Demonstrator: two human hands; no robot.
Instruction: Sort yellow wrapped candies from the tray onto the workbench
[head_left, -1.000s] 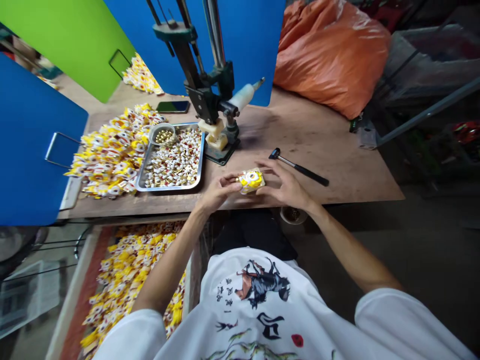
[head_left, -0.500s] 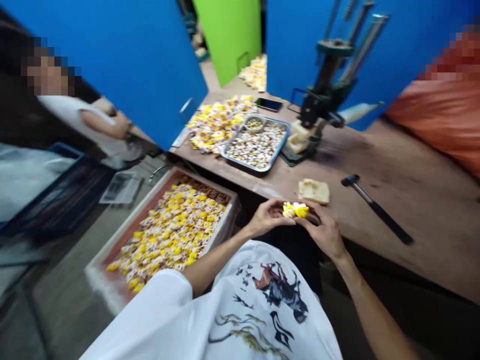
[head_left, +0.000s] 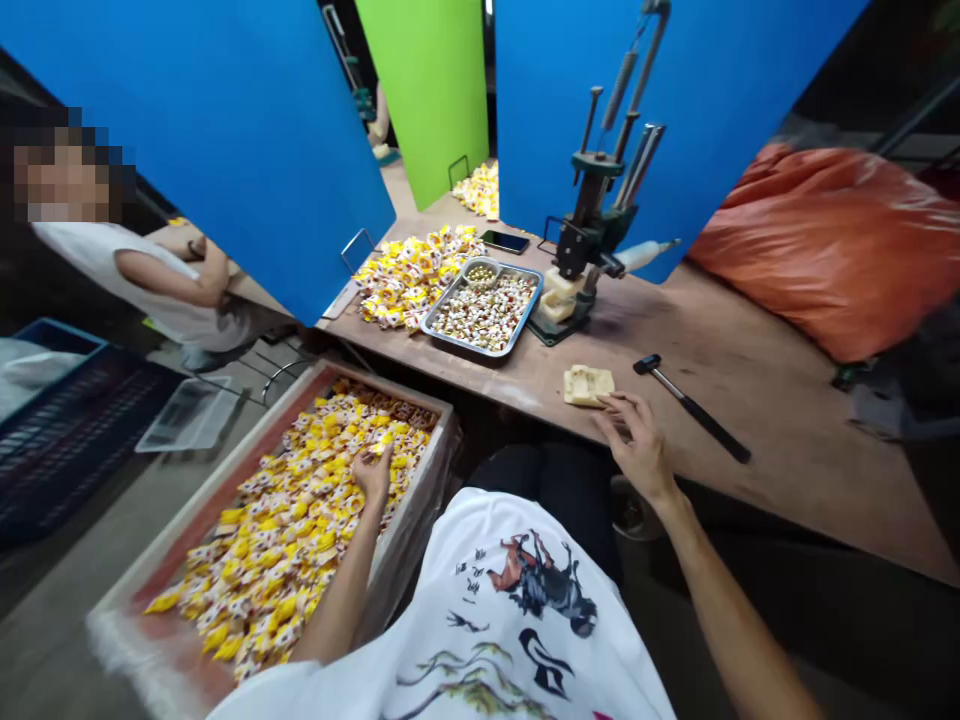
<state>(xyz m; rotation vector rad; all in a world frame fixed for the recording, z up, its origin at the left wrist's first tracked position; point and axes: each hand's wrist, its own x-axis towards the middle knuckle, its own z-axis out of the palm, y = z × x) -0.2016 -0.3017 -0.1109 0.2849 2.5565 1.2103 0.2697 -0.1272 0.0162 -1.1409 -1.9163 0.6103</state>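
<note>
While dug into yellow-wrapped candies [head_left: 285,530] in a wooden tray [head_left: 225,468], left hand [head_left: 373,475] half curled, any hold unclear; right hand [head_left: 637,445] open, empty, just beside a pale mould block [head_left: 588,385] on the surface [head_left: 787,400].

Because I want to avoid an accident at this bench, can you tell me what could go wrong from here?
The right hand is close to the cream-coloured block, which lies near the table edge, so a careless move might push it off. The hammer beside that hand could be knocked too. The left hand is down among the wrapped yellow pieces in the crate, and a quick pull might scatter some over the rim.
</note>
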